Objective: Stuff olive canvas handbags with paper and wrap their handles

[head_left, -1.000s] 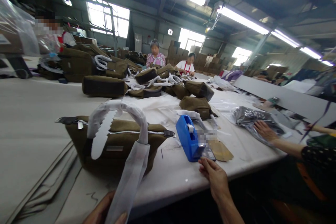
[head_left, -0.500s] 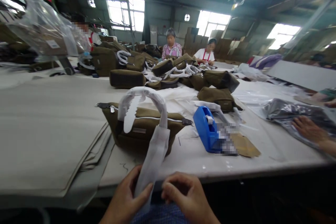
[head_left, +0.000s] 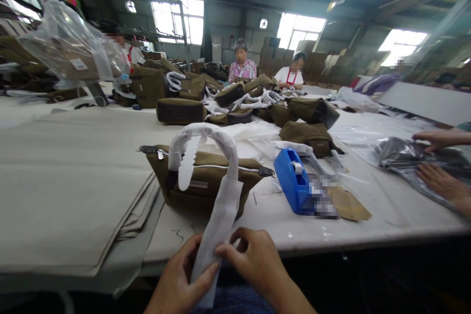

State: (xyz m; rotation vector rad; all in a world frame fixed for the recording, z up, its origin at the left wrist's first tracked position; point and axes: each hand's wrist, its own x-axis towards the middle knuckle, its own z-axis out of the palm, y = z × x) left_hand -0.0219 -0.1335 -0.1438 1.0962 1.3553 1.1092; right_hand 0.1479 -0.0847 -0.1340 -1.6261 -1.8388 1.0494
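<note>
An olive-brown bag (head_left: pixel 206 196) stands near the table's front edge, its handle wrapped in white paper. From the handle a white paper-wrapped strap (head_left: pixel 221 211) hangs down over the edge. My left hand (head_left: pixel 184 274) grips the strap's lower part, thumb in front. My right hand (head_left: pixel 253 260) is bent with thumb and forefinger at the strap's right edge, just above my left thumb. Right of the bag stands a blue tape dispenser (head_left: pixel 294 186).
More olive bags (head_left: pixel 180 110) with white-wrapped handles are piled further back. A brown cardboard piece (head_left: pixel 349 203) lies right of the dispenser. At the right, another person's hands (head_left: pixel 441 184) rest on a plastic-covered dark item (head_left: pixel 401 154). Stacked sheets (head_left: pixel 73 181) lie left.
My right hand has moved up and left from beside the strap onto its edge. A second hand of the person at the right has come over the plastic.
</note>
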